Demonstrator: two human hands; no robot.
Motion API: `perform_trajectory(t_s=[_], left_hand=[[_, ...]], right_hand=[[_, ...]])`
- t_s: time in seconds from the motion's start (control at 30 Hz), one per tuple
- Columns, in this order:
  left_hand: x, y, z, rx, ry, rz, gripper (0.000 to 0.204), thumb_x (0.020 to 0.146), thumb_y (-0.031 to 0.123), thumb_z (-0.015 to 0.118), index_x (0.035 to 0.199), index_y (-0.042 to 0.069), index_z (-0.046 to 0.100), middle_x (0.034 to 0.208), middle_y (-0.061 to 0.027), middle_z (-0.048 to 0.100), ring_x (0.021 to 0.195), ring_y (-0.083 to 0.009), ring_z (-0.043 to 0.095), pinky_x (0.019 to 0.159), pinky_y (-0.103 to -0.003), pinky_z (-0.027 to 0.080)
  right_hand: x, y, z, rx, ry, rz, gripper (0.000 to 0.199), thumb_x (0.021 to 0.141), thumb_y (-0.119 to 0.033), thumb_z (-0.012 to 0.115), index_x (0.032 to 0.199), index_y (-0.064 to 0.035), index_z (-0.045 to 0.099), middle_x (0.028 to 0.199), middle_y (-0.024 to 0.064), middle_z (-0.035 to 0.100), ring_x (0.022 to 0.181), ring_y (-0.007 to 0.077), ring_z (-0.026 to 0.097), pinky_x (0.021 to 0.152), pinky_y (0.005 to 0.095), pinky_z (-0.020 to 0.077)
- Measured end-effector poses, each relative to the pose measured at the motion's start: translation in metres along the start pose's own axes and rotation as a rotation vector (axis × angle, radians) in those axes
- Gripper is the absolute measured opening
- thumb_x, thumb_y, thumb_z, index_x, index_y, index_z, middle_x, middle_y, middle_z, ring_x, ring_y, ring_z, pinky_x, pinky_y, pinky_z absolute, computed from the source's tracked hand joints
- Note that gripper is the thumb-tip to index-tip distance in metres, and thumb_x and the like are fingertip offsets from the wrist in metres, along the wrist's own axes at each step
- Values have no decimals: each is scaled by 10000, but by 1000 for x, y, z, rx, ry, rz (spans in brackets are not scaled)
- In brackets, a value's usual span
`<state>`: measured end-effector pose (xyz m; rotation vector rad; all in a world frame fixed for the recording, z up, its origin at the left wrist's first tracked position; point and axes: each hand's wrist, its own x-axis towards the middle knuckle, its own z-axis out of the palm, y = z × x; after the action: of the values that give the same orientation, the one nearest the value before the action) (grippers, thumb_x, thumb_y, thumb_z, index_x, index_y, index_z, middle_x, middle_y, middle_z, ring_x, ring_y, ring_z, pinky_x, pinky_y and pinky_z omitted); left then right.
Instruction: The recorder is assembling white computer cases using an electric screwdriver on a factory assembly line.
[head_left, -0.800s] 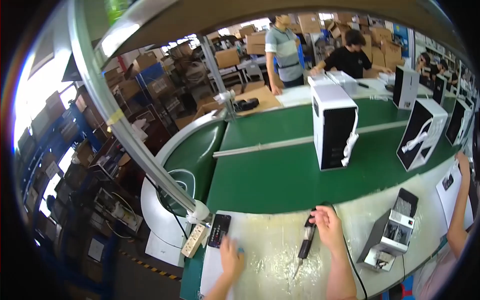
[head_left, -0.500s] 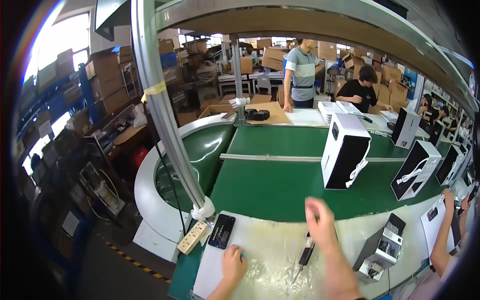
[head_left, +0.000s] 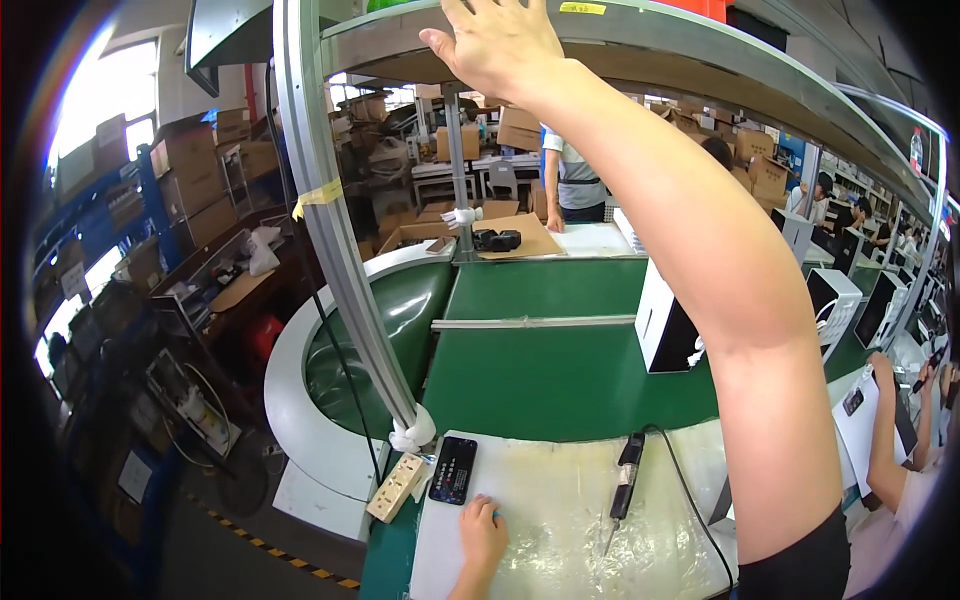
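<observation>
My right hand is raised to the front edge of the overhead shelf, fingers spread and nothing seen in them; the fingertips are cut off by the picture's upper edge. On the plastic-covered worktop, my left hand rests with curled fingers, and a bit of teal shows at them; what it is I cannot make out. Just beyond that hand lies a black smartphone. A black corded electric screwdriver lies on the worktop to the right, its bit pointing toward me.
A green conveyor belt runs behind the worktop, with white-and-black cabinets on it. A metal post and a beige power strip stand at the left. My right arm hides much of the right side. Co-workers are beyond and at right.
My right hand has risen from above the screwdriver to the overhead shelf. The screwdriver now lies plainly visible with its cord. The view has shifted slightly; my left hand stays by the phone.
</observation>
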<state>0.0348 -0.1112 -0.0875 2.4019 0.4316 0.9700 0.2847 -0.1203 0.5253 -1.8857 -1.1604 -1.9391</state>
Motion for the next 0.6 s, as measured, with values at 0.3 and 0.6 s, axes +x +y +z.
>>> perform_trajectory(t_s=[0.3,0.6], left_hand=[[6,-4,11,-79,-33,-57,192,692,-31,584,870,17,636,1081,-168,631,1128,-355,567,956,-468,418],[9,14,11,101,-120,-14,228,675,-24,569,900,14,580,1104,-194,558,1141,-402,513,976,-515,385]], right_hand=[[-103,37,-69,417,387,-349,334,883,-205,607,1105,40,561,1082,231,604,1036,371,581,960,435,437],[-422,277,25,-60,-661,914,495,914,-407,575,1113,43,628,1020,252,675,993,361,661,869,419,499]])
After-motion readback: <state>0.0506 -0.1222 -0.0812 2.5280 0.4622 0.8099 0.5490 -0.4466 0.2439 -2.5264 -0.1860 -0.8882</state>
